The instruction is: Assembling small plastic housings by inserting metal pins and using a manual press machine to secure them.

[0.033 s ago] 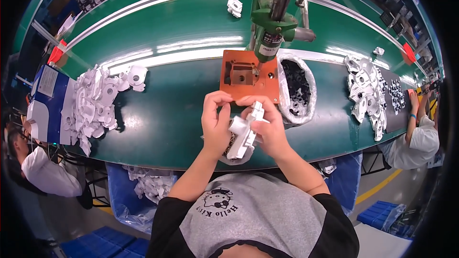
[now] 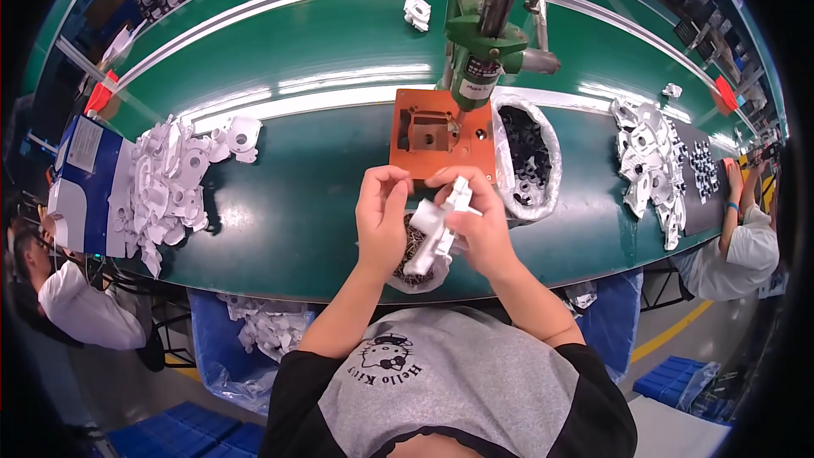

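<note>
My right hand (image 2: 483, 220) grips a white moulded plastic part (image 2: 439, 242) with a round stub on its left side, held tilted over the table's near edge. To the left of it, my left hand (image 2: 381, 216) is closed, thumb against curled fingers. Whatever it may pinch is too small to make out. Partly hidden under the white part is a clear bag (image 2: 421, 287) of small brownish metal pieces, likely screws. Just beyond my fingertips lies an orange fixture plate (image 2: 409, 157), with a green press head (image 2: 476, 76) above it.
A bag of small black parts (image 2: 530, 157) stands right of the plate. White parts are heaped at left (image 2: 161, 182) and right (image 2: 644, 153). A blue-lined bin (image 2: 225, 352) sits below the table edge. Co-workers sit at both sides, and a green conveyor (image 2: 339, 42) runs behind.
The white part has shifted slightly to the right and turned a little in my right hand, so more of the bag of metal pieces shows. My left hand has barely moved.
</note>
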`<state>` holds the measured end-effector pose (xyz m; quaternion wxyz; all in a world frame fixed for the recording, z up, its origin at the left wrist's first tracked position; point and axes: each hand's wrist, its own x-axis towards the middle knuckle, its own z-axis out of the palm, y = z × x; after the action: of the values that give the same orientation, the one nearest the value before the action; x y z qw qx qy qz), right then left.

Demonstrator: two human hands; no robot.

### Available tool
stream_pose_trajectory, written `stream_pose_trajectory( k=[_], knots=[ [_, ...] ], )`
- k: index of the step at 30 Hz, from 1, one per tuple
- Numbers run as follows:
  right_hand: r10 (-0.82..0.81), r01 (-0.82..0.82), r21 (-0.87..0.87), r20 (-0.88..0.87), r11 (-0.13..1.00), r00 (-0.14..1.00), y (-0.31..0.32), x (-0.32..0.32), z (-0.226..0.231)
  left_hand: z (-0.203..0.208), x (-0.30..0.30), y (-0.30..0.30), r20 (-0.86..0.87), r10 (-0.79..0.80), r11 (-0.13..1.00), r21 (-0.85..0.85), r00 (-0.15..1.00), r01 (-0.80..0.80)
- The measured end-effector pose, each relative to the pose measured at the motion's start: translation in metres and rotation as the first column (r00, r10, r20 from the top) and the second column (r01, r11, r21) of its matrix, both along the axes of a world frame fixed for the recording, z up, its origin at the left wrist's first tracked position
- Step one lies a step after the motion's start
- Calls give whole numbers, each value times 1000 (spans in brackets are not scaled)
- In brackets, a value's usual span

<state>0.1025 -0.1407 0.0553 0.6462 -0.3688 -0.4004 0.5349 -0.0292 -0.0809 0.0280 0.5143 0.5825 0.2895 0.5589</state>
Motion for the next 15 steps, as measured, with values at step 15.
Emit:
stream_pose_trajectory(
  k=[15],
  knots=[
    [-161, 86, 166, 518, 982, 840, 1, 10, -8, 16, 3, -18, 159, -390, 782, -463, 907, 417]
  ],
)
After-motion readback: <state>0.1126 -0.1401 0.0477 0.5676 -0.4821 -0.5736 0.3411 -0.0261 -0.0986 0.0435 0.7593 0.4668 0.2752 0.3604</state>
